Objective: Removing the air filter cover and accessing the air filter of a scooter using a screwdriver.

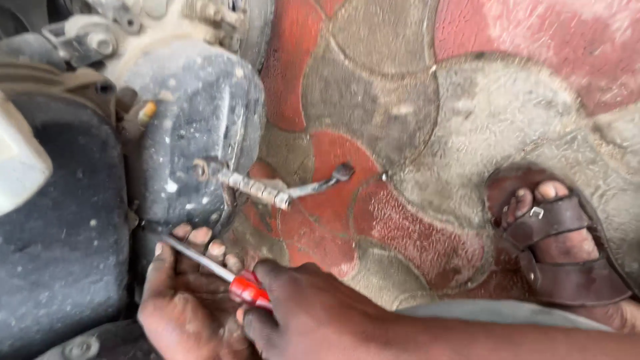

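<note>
My right hand [303,313] grips the red-handled screwdriver [230,277], its shaft angled up-left to the lower edge of the grimy engine cover [193,133]; my left hand [183,293] lies palm up under the shaft, fingers curled on the cover's edge, steadying it; best I keep the tip seated and press squarely; gear lever [293,190] just above.

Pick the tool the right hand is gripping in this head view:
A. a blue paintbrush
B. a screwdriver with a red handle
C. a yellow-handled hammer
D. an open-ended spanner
B: the right hand closes around a red handle whose slim metal shaft runs up-left across the fingers of the left hand toward the dusty grey engine cover.
</note>
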